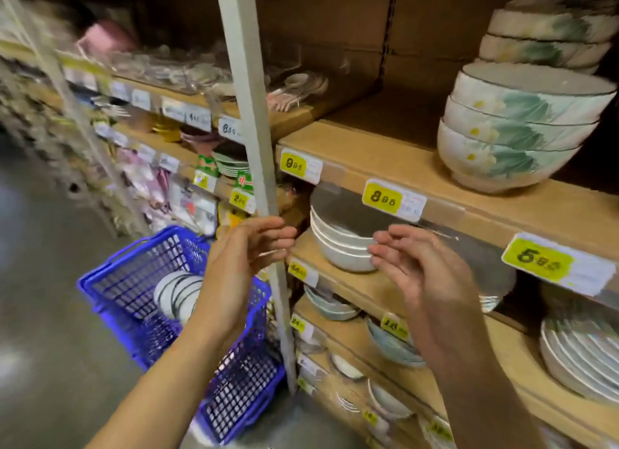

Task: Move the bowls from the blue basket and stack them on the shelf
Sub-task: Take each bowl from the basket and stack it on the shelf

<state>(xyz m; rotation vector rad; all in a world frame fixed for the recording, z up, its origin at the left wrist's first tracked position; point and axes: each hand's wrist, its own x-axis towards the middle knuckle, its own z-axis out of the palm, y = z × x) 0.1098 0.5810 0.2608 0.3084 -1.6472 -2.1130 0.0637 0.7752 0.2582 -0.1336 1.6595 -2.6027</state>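
Both hands raised before a wooden shop shelf (355, 281), neither holding anything. Left hand (241, 261): fingers loosely curled and part-open, in front of the grey upright post (254, 120) that divides the shelving bays; whether the fingertips touch the post cannot be told. Right hand (422, 267): open, fingers spread and slightly bent, just beside the stack of white bowls (338, 244) resting near the left end of the shelf. The shelf board above (469, 197), edged with yellow price labels (382, 197), overhangs this stack and leaves little room above it. On that upper board, far right, stand stacks of green-patterned bowls (516, 127). Lower left, on the floor, sits the blue basket (140, 281) with white dark-rimmed bowls (177, 294) lying inside, partly hidden behind the left forearm. Lower shelves at right carry further bowls and stacked plates (582, 355). The far-left shelving is blurred.
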